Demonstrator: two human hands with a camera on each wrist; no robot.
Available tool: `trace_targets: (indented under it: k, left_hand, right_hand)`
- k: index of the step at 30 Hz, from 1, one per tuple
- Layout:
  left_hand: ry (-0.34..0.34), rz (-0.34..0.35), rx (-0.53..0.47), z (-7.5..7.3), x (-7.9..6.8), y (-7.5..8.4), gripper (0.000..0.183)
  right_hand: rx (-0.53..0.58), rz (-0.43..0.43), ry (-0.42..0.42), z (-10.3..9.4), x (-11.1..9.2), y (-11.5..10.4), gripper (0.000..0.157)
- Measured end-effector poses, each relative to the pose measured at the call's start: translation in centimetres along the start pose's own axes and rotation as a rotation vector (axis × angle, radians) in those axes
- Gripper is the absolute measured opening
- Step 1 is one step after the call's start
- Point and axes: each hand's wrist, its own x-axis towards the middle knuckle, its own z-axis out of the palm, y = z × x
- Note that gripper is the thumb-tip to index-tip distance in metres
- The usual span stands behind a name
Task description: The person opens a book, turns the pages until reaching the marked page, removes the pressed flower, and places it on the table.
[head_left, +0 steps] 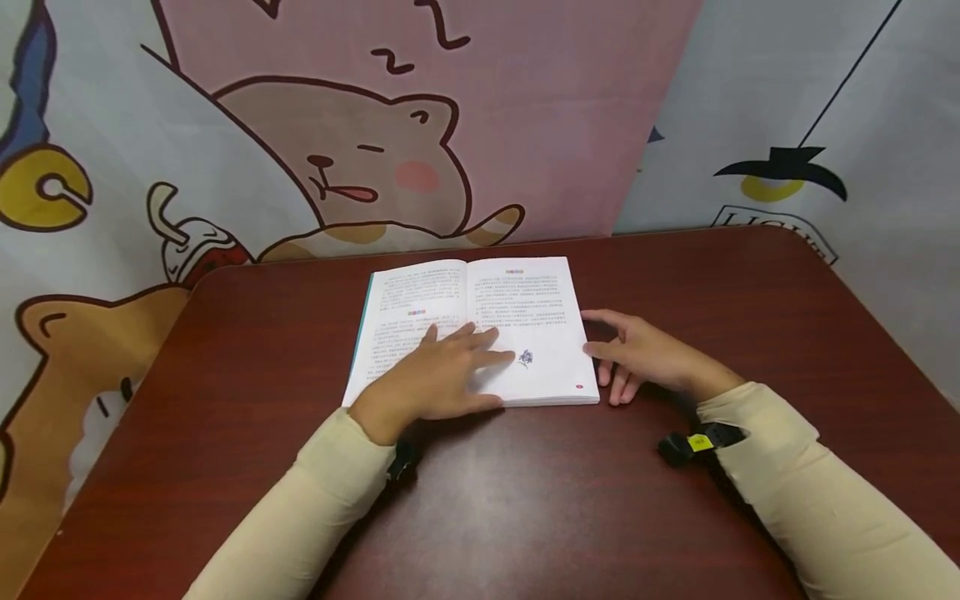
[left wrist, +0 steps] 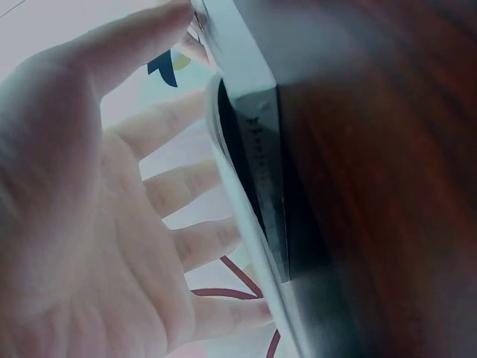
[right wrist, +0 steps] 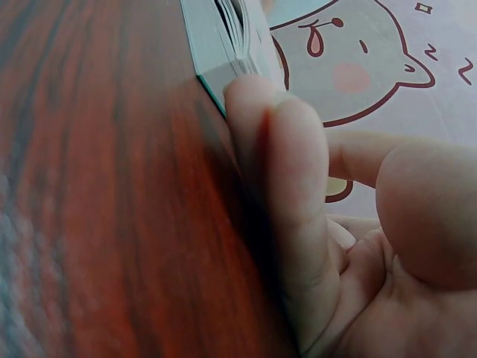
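I see left hand (head_left: 435, 377) spread over the open book (head_left: 517, 302), presumably keeping pages flat, right hand (head_left: 651, 355) apart, loose-fingered at the book's right edge.

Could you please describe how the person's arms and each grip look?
The left sleeve and right sleeve are long, plain and pale cream. A black wrist device with a yellow label shows at the right cuff; a dark device shows partly beside the left cuff. The left grip and right grip are bare, ungloved hands, and no cable shows.
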Motion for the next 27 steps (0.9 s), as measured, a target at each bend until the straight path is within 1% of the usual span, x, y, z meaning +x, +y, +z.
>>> trace_targets:
  k: [6,10,14,21,27]
  left_hand:
    - [-0.010,-0.012,-0.004,0.02,0.03,-0.09,0.063]
    - [-0.027,-0.012,-0.016,-0.02,-0.02,-0.09,0.063]
    - [-0.018,-0.002,-0.016,-0.09,-0.04,-0.09,0.062]
    - [-0.026,0.004,-0.016,-0.15,-0.19,-0.02,0.062]
    - [-0.002,0.031,0.002,-0.30,-0.15,0.06,0.058]
  right_hand:
    - [0.000,0.001,0.005,0.00,-0.04,-0.12,0.069]
    - [0.032,0.004,-0.017,0.02,-0.21,-0.19,0.062]
    - [0.062,0.005,-0.023,-0.06,-0.45,-0.34,0.059]
    - [0.077,0.017,-0.034,-0.04,-0.42,-0.30,0.058]
    - [0.069,0.018,-0.027,-0.01,-0.53,-0.35,0.058]
